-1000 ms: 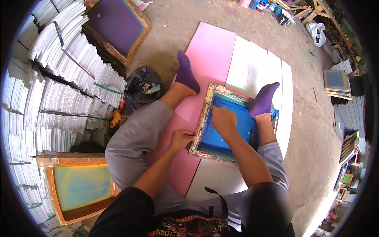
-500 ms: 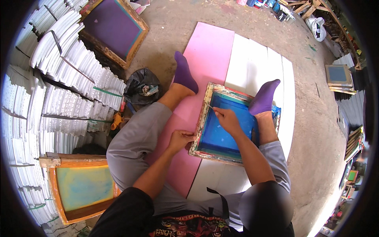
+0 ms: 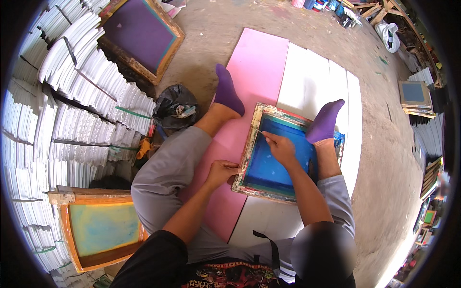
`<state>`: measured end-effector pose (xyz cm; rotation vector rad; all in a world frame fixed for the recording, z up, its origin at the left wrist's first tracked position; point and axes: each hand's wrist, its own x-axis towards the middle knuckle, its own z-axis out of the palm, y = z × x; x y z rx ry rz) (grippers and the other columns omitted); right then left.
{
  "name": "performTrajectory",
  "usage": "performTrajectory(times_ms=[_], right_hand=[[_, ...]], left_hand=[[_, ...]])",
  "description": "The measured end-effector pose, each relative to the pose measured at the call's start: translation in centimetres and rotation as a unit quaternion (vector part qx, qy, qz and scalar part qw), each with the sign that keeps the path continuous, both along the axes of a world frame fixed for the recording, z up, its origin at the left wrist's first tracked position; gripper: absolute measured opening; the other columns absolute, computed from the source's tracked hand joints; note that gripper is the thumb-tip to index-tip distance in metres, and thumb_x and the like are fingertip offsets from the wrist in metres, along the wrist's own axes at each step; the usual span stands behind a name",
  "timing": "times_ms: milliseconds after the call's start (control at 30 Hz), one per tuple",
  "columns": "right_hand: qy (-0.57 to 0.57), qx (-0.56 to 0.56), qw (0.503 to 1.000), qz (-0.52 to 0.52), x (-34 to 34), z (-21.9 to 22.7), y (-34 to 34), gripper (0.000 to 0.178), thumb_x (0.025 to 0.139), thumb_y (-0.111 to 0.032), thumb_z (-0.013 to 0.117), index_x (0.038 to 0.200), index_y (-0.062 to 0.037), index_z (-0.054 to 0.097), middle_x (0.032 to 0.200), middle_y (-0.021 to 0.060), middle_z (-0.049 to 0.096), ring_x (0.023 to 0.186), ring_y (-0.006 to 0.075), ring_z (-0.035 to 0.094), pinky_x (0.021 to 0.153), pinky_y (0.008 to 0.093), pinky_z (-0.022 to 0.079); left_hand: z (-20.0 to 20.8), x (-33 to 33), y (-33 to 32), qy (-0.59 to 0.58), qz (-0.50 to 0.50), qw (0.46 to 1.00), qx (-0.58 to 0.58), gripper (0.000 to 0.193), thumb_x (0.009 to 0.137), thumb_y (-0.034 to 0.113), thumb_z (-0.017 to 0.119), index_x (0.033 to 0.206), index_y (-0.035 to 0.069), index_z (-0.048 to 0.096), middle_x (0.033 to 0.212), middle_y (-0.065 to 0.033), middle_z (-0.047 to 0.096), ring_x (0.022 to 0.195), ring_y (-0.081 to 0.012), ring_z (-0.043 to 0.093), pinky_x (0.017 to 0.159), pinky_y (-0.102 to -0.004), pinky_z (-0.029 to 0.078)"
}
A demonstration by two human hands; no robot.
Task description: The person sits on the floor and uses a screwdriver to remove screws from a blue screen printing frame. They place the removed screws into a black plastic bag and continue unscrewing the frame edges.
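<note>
A screen printing frame (image 3: 255, 144) with a paint-stained wooden rim and blue mesh lies tilted across the boards between my legs. My left hand (image 3: 222, 173) is closed at its near left side, thumb and fingertips against the rim; part of the grip is hidden behind it. Over the mesh, my right hand (image 3: 281, 148) pinches a thin stick-like tool (image 3: 258, 129), whose far end reaches the left rim. What kind of tool it is, I cannot tell. My right foot in a purple sock (image 3: 326, 120) rests at the frame's far right, covering part of it.
Pink and white boards (image 3: 257, 62) lie beneath me. Stacked white sheets (image 3: 72, 120) line the left, by a black plastic bag (image 3: 175, 103). A yellow-mesh frame (image 3: 103, 228) and a purple-mesh frame (image 3: 137, 33) stand left. More frames (image 3: 414, 93) sit far right.
The whole view has shifted slightly, so everything sits a little lower and to the right. Both hands keep nearly the same places on and over the frame.
</note>
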<state>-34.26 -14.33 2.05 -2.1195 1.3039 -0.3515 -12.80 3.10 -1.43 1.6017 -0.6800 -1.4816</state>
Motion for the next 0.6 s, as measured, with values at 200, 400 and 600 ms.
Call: performTrajectory(times_ms=[200,400,600], right_hand=[[-0.178,0.582,0.776,-0.164,-1.1,1.6,-4.7,0.032,0.102,-0.032,0.066,0.127,-0.0134,0.075,0.078,-0.0013,0.065,0.057,0.0102,0.052,0.056,0.0282,0.047],[-0.045,0.219,0.973,-0.05,-0.6,2.1,-1.7,0.034,0.102,-0.034,0.063,0.131,-0.0169,0.073,0.083,0.0084,0.072,0.06,0.0193,0.063,0.066,0.0365,0.055],[0.113,-0.018,0.993,-0.034,1.1,4.3,1.0,0.029,0.1,-0.034,0.062,0.124,-0.0267,0.076,0.1,0.0156,0.076,0.09,0.036,0.073,0.08,0.0492,0.057]], left_hand=[[-0.3,-0.1,-0.2,0.0,-0.012,1.0,-0.019,0.031,0.083,0.008,0.087,0.107,-0.008,0.077,0.093,-0.0134,0.079,0.082,-0.0147,0.073,0.076,-0.0275,0.059],[-1.1,-0.1,-0.4,0.002,-0.02,1.0,-0.018,0.031,0.082,0.009,0.087,0.107,-0.008,0.077,0.093,-0.0132,0.079,0.082,-0.0146,0.073,0.076,-0.0276,0.058],[-0.9,-0.1,-0.4,-0.003,-0.017,1.0,-0.011,0.031,0.082,0.009,0.087,0.107,-0.006,0.078,0.093,-0.0136,0.079,0.081,-0.0148,0.073,0.076,-0.0283,0.059]])
